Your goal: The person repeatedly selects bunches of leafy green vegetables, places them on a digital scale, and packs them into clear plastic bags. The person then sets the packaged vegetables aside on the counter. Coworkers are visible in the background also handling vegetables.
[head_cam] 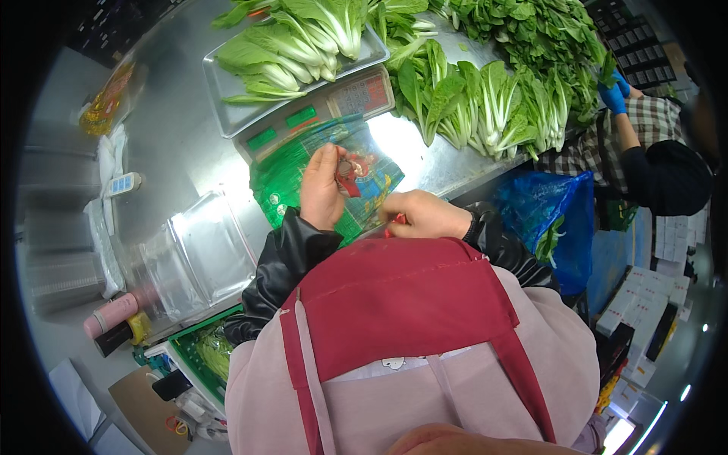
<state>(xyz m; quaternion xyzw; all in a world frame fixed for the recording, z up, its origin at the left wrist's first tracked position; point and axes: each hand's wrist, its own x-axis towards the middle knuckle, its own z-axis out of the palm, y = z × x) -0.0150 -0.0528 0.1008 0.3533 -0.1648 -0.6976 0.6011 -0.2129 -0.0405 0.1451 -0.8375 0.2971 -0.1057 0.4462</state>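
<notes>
Between the fingers of my left hand (325, 190) is a small dark piece with a red wrapper (348, 181), above a green printed plastic bag (284, 170). My right hand (424, 215), slightly blurred, is curled around a small red piece (400, 218) near the lower right edge of the bag, close to my apron (398, 307). The bag lies against a digital scale (358, 94) with green displays and a keypad. A metal tray (224, 114) with leafy green vegetables (296, 54) rests on the scale.
More leafy greens (489, 108) line the steel table (176, 131). Clear plastic containers (210, 244), a pink bottle (111, 314) and a yellow packet (111, 102) are at left. A blue plastic bag (549, 216) hangs at right, near a co-worker's blue-gloved hands (614, 94).
</notes>
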